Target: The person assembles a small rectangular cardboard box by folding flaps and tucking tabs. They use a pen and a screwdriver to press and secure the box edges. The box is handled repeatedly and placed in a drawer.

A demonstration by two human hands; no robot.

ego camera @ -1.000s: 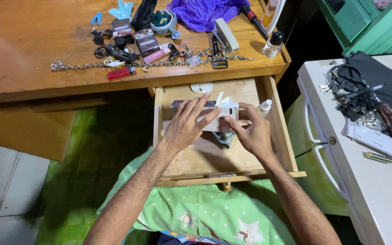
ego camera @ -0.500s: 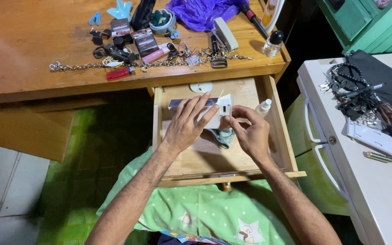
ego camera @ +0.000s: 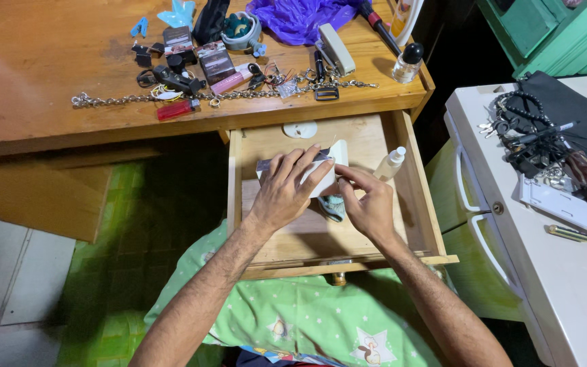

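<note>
Both my hands are inside an open wooden drawer (ego camera: 416, 204). My left hand (ego camera: 285, 191) wraps over a small white cardboard box (ego camera: 331, 166) and holds it above the drawer floor. My right hand (ego camera: 368, 204) pinches the box's open end flap with thumb and forefinger. Beneath the box lies a crumpled teal cloth (ego camera: 334, 207), mostly hidden. A small clear bottle with a white cap (ego camera: 390, 163) lies in the drawer to the right of my hands, and a white round disc (ego camera: 300, 129) sits at the drawer's back.
The wooden desk (ego camera: 49, 61) above the drawer carries a metal chain (ego camera: 137, 99), a red lighter (ego camera: 174, 109), a purple bag (ego camera: 304, 17), a stapler (ego camera: 338, 49) and a glass bottle (ego camera: 407, 62). A white cabinet (ego camera: 565, 272) at the right holds black beads, keys and pens.
The box has turned and dropped slightly in my left hand, its end flap now pointing up. My right hand's fingers have shifted from the box's end face to the flap.
</note>
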